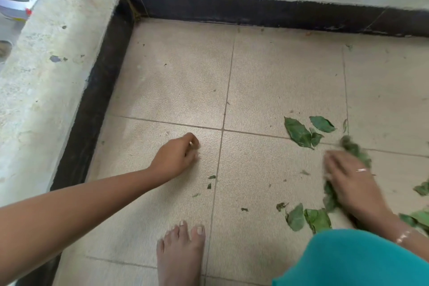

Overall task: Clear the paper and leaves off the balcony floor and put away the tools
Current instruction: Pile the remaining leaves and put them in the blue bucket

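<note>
Right hand [348,179], 3 o'clock: fingers flat on leaves [298,132], I'm heaping them for one scoop | left hand [177,155], 9 o'clock: curled, can't tell if pinching anything.

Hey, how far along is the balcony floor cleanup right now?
Partway. Done: the floor tiles by the corner show only specks. In hand: the right hand is on a clump of leaves, blurred; the left hand curls low over the tiles. Left: loose leaves around it and small scraps. No paper or tools show.

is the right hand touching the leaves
Touching. The head view shows the right hand lying on a bunch of leaves, which stick out past its fingers.
</note>
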Available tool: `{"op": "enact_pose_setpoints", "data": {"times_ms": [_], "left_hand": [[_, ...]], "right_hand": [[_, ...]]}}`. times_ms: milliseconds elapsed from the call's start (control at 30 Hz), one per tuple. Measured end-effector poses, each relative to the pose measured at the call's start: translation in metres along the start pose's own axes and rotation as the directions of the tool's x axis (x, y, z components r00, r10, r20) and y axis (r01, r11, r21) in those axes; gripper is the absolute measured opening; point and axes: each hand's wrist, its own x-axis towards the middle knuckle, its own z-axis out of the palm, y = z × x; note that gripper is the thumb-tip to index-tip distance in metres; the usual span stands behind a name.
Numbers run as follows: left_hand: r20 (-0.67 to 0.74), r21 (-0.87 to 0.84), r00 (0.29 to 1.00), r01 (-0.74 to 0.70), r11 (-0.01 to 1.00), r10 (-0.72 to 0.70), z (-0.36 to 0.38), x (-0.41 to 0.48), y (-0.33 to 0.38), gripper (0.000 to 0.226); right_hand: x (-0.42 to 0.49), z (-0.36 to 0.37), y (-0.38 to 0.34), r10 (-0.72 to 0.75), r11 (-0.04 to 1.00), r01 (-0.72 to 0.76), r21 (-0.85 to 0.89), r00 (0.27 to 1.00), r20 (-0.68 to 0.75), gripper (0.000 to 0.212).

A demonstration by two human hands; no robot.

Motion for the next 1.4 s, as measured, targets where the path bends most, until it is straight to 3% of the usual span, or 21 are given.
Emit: {"op": "enact_pose_setpoints", "data": {"times_ms": [33,100,200,233,300,333,400,467,533,600,667,767,867,933,1067,1167,1233,1300,1333,1400], "left_hand": [[-0.052,0.001,0.999,0.006,1.0,-0.006,-0.002,0.002,-0.001,0.012],[-0.126,0.008,0.992,0.027,1.0,-0.025,-0.006,0.007,-0.002,0.011],[-0.159,0.009,0.986,0.043,0.999,-0.041,-0.006,0.008,0.001,0.014],[-0.16,0.007,0.986,0.04,0.999,-0.039,-0.005,0.008,0.003,0.014],[-0.165,0.015,0.986,0.032,0.999,-0.029,-0.002,0.007,0.006,0.014],[-0.171,0.021,0.985,0.03,0.999,-0.026,-0.001,0.007,0.007,0.013],[-0.19,0.027,0.981,0.039,0.999,-0.033,-0.002,0.006,0.008,0.012],[-0.185,0.017,0.981,0.06,0.998,-0.055,-0.003,0.004,0.009,0.013],[-0.155,0.032,0.987,0.049,0.998,-0.044,-0.004,0.003,0.01,0.013],[-0.12,0.058,0.992,0.037,0.998,-0.03,-0.004,0.005,0.012,0.015],[-0.1,0.066,0.995,0.025,0.998,-0.018,-0.002,0.01,0.017,0.016],[-0.071,0.073,0.997,-0.011,0.997,0.017,0.002,0.016,0.029,0.019],[-0.023,0.103,0.996,-0.081,0.991,0.084,0.008,0.023,0.043,0.02],[0.009,0.128,0.994,-0.111,0.986,0.111,0.012,0.025,0.051,0.02],[-0.083,0.224,0.988,-0.106,0.969,0.128,0.023,0.032,0.059,0.029],[-0.125,0.223,0.99,-0.039,0.974,0.069,0.041,0.032,0.069,0.057],[-0.036,0.201,0.999,0.036,0.979,-0.029,0.061,0.028,0.085,0.074],[0.099,0.207,0.991,0.07,0.976,-0.092,0.081,0.024,0.104,0.082],[0.183,0.194,0.981,0.031,0.981,-0.067,0.089,0.022,0.115,0.083],[0.351,0.02,0.927,-0.146,0.989,0.13,0.099,0.022,0.138,0.078]], "right_hand": [[0.002,-0.005,0.006,0.121,0.989,-0.123,0.077,0.992,0.02,0.054],[0.011,-0.011,-0.02,0.122,0.985,-0.123,0.119,0.992,0.021,0.048],[0.027,-0.004,-0.117,-0.216,0.951,0.237,0.2,0.969,-0.122,0.044],[0.027,0.002,-0.154,-0.404,0.89,0.429,0.156,0.899,-0.172,0.041],[0.027,0.009,-0.212,-0.711,0.684,0.726,0.069,0.685,-0.161,0.047],[0.026,0.013,-0.229,-0.794,0.594,0.804,0.039,0.593,-0.135,0.048],[0.036,0.02,-0.239,-0.839,0.543,0.84,-0.003,0.543,-0.036,0.048],[0.053,0.024,-0.229,-0.796,0.604,0.797,-0.023,0.604,0.035,0.056],[0.071,0.022,-0.205,-0.668,0.744,0.668,0.014,0.744,0.014,0.063],[0.083,0.017,-0.173,-0.445,0.89,0.446,0.094,0.895,-0.03,0.063],[0.085,0.015,-0.131,-0.219,0.965,0.225,0.137,0.974,-0.056,0.061],[0.074,0.013,-0.054,0.181,0.952,-0.157,0.263,0.981,-0.069,0.059],[0.051,0.011,-0.006,0.488,0.858,-0.455,0.238,0.867,-0.103,0.058],[0.037,0.012,-0.023,0.461,0.876,-0.421,0.235,0.875,-0.15,0.056],[-0.006,0.019,-0.13,-0.006,0.941,0.026,0.338,0.998,-0.06,0.059],[-0.041,0.048,-0.151,-0.351,0.918,0.343,0.199,0.936,0.008,0.062],[-0.045,0.056,-0.123,-0.288,0.951,0.281,0.126,0.957,0.041,0.066],[-0.042,0.053,-0.084,-0.054,0.974,0.05,0.221,0.998,0.011,0.072],[-0.039,0.049,-0.061,0.087,0.951,-0.088,0.295,0.996,0.014,0.069],[-0.036,0.038,-0.015,0.327,0.867,-0.313,0.387,0.944,0.029,0.061]]}}
